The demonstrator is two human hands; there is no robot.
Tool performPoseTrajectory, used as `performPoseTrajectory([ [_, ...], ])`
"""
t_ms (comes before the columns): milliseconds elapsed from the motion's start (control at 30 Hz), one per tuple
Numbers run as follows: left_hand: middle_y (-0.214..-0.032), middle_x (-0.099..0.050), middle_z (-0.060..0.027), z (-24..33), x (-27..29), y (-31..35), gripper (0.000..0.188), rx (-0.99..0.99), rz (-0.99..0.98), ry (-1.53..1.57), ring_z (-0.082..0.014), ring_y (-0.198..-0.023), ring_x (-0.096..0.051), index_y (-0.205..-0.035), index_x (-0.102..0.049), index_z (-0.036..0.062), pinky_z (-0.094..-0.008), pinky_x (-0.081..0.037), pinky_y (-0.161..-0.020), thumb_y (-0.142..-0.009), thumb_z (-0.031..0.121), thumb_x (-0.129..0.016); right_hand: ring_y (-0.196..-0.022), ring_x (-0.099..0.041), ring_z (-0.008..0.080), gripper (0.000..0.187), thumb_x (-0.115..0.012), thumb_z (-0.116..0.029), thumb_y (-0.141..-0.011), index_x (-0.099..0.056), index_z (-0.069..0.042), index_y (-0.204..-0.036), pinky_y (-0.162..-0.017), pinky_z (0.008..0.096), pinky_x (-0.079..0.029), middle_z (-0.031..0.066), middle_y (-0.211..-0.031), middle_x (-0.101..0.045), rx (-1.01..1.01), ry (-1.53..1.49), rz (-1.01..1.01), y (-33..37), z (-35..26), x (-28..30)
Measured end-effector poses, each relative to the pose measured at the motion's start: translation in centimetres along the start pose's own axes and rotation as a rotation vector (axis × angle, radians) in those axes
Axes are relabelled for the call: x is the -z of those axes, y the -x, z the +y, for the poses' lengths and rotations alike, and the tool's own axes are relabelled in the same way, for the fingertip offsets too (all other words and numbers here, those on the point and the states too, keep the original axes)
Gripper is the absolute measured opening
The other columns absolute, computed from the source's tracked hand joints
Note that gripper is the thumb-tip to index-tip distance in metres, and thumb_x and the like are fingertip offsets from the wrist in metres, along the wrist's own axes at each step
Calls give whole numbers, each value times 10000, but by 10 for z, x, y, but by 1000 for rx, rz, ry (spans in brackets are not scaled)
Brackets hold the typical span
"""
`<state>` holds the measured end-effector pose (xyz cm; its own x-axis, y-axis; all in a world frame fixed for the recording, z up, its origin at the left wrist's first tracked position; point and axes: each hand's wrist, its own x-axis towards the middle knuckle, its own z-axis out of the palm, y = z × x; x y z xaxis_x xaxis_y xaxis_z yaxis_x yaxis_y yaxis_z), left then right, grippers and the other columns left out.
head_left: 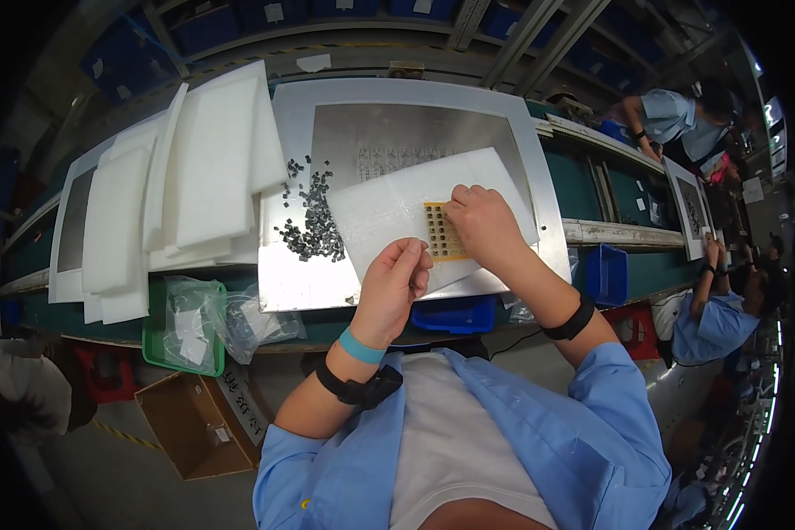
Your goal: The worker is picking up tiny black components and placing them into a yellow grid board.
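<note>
A yellow circuit board panel (455,247) with rows of small black square parts lies on a white foam sheet (371,212). My right hand (486,225) bends over the panel's right side, its fingers drawn together; whatever is in them is hidden. At the panel's lower left corner, my left hand (397,278) is closed in a pinch, and what it holds is too small to make out. Under the foam lies a metal plate in a pale frame (305,287). Left of the foam sheet, many loose black square parts (314,221) are scattered on that frame.
Stacked white foam sheets (208,168) lean at the left. A green bin (155,331) with plastic bags hangs by the bench's front edge, above an open cardboard box (194,424). Blue bins (455,314) sit near me. Conveyor rails (618,231) run right, toward other people (720,309).
</note>
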<state>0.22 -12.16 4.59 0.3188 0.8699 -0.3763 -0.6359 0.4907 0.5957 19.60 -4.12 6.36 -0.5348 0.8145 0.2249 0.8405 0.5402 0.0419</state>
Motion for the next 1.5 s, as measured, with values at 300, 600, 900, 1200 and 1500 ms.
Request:
performPoseTrajectory([
  [300, -855, -572, -7, 2, 10, 6, 185, 8, -16, -4, -85, -665, -498, -1074, -582, 52, -225, -400, -593, -1041, 226, -529, -804, -625, 253, 80, -700, -123, -776, -710, -85, -845, -723, 380, -505, 50, -833, -635, 12, -132, -17, -6, 0, 2],
  [600, -839, -560, -6, 4, 21, 7, 181, 3, -49, 11, -89, -667, -493, -1079, -580, 49, -229, -397, -597, -1040, 218, -528, -822, -637, 281, 74, -704, -99, -775, -706, -66, -842, -757, 393, -520, 74, -846, -655, -22, -240, -70, -14, -6, 2],
  [900, -824, -576, 18, 8, 27, 5, 198, 3, -43, 26, -50, -655, -493, -1082, -600, 52, -202, -395, -577, -1032, 238, -553, -825, -639, 303, 75, -696, -79, -774, -702, -45, -840, -776, 400, -526, 96, -844, -654, -14, -320, -113, -24, -8, 0],
  [1200, -822, -576, 19, 5, 22, 5, 199, 8, -23, 12, -48, -654, -490, -1085, -610, 47, -198, -391, -575, -1031, 229, -553, -778, -640, 288, 82, -705, -66, -773, -718, -44, -851, -726, 391, -525, 101, -817, -649, -72, -251, 50, 10, -17, -16],
  [1500, -788, -528, 16, 3, 8, 2, 223, 6, -43, -27, -76, -658, -478, -1100, -589, 32, -213, -380, -572, -1043, 240, -530, -753, -629, 287, 144, -704, -68, -785, -739, -45, -923, -680, 387, -517, 94, -791, -640, -50, -331, 45, 16, -1, -4],
])
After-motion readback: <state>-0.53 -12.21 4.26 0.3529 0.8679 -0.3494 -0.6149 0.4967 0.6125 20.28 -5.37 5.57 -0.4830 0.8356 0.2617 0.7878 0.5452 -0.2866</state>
